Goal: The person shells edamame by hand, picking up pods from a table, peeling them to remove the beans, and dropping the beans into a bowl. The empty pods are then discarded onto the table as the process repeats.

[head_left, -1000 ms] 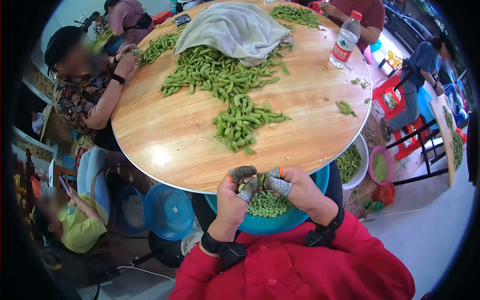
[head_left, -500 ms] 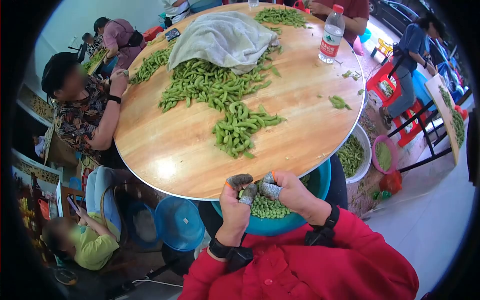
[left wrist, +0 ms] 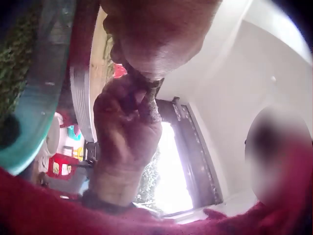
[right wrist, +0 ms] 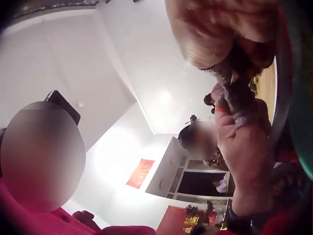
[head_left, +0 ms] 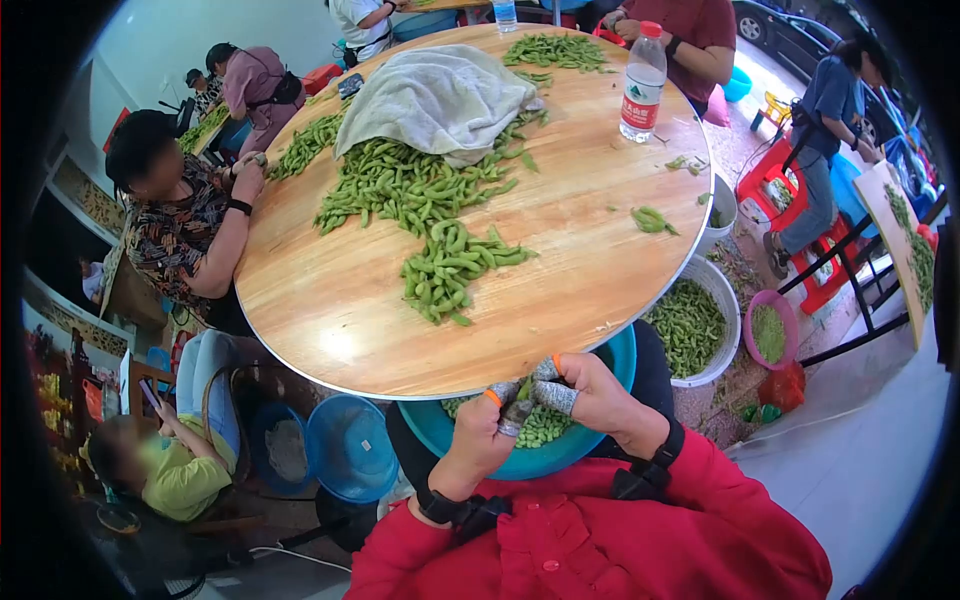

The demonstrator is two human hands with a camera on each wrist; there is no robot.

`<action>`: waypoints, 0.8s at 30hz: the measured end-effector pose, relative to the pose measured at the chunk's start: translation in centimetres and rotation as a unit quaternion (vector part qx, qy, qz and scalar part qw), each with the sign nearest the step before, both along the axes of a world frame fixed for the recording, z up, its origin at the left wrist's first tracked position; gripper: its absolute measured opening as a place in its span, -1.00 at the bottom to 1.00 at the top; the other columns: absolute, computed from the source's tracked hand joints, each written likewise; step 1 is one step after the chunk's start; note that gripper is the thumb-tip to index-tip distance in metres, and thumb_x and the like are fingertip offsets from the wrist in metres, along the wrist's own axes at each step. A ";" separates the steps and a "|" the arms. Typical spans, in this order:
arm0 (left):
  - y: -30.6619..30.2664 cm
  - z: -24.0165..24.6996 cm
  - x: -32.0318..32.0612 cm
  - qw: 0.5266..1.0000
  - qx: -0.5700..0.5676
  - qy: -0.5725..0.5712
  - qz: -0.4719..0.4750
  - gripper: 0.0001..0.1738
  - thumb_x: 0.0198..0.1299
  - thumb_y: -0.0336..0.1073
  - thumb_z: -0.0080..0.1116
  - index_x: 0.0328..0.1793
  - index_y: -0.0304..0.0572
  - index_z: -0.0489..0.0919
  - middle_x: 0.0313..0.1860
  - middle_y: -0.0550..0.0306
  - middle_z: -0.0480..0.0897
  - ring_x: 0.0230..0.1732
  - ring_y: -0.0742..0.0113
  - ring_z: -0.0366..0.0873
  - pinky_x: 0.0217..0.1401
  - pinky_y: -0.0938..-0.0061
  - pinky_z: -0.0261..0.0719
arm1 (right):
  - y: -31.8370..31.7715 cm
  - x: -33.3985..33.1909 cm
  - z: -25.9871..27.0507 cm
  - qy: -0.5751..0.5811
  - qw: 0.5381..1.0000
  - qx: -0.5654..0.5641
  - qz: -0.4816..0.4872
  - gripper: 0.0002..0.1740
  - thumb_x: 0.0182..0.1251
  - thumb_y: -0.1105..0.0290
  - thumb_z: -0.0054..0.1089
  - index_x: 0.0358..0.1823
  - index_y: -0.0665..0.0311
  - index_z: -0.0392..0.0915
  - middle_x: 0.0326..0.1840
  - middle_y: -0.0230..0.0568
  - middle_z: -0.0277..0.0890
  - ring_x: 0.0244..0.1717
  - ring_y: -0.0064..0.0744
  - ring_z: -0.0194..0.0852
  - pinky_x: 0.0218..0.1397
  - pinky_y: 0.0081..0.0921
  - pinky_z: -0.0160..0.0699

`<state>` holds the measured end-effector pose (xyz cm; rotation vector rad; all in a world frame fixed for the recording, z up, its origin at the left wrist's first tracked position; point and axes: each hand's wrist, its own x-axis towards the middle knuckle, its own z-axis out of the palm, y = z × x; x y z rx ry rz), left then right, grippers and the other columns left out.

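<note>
Over a teal basin both hands meet, fingertips wrapped in grey finger covers with orange bands. My left hand pinches the lower end of a green edamame pod. From the other side, my right hand pinches the same pod between thumb and finger. Below them lie shelled green beans in the basin. The left wrist view shows the right hand facing the camera, fingertips meeting the left ones. In the right wrist view the left hand appears; the pod is hidden there.
On the round wooden table lies a heap of edamame pods, partly under a grey towel. A water bottle stands at the right. A white basket of pods and blue basins flank the person.
The head view has shifted, so the table contents sit further left. My fingertips have rearranged, and a green pod now shows upright between them above the basin.
</note>
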<state>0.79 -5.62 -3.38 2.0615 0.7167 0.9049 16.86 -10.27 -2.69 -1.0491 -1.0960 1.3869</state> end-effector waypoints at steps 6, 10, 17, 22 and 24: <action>-1.8 -0.3 1.0 0.885 -0.424 -0.191 -0.019 -0.83 0.21 -0.29 -0.01 -0.26 -0.25 0.48 -0.66 0.33 0.40 -0.67 0.59 0.25 -0.62 0.68 0.18 | -0.4 0.7 -0.7 0.001 0.997 0.072 0.000 -0.88 0.19 0.43 0.05 -0.44 0.33 0.40 -0.52 -0.51 0.33 -0.43 -0.72 0.18 -0.37 -0.70 0.26; -1.4 -0.6 0.5 0.865 -0.474 -0.160 -0.025 -0.82 0.20 -0.28 0.01 -0.24 -0.25 0.49 -0.64 0.30 0.44 -0.66 0.59 0.28 -0.60 0.69 0.21 | -0.6 1.0 -1.0 -0.055 0.994 0.097 -0.001 -0.89 0.17 0.44 0.06 -0.42 0.34 0.43 -0.55 -0.47 0.34 -0.48 -0.71 0.17 -0.41 -0.67 0.26; -1.6 -0.5 0.1 0.992 -0.049 0.107 0.037 -0.78 -0.02 -0.36 0.14 -0.24 -0.32 0.48 -0.58 0.04 0.55 -0.60 0.35 0.50 -0.48 0.54 0.43 | -1.1 0.3 -2.0 -0.085 0.995 0.023 -0.035 -0.90 0.11 0.48 0.09 -0.39 0.38 0.46 -0.59 -0.31 0.36 -0.54 -0.60 0.21 -0.45 -0.59 0.27; -1.9 -2.0 0.1 0.991 -0.006 0.115 0.065 -0.84 -0.15 -0.39 0.10 -0.48 -0.30 0.38 -0.70 -0.15 0.42 -0.62 -0.13 0.43 -0.60 0.26 0.35 | -1.2 -0.4 -1.5 -0.279 0.945 0.160 -0.067 -0.90 -0.04 0.55 0.10 -0.48 0.42 0.40 -0.59 0.01 0.33 -0.55 -0.10 0.32 -0.45 -0.38 0.30; -1.7 -3.0 0.0 0.993 -0.039 0.096 0.054 -0.86 -0.15 -0.41 0.06 -0.45 -0.30 0.38 -0.67 -0.16 0.42 -0.58 -0.13 0.43 -0.57 0.27 0.36 | -1.3 -0.5 -1.5 -0.263 0.954 0.135 -0.055 -0.91 -0.08 0.56 0.09 -0.54 0.41 0.38 -0.57 0.04 0.33 -0.50 0.03 0.30 -0.43 -0.33 0.30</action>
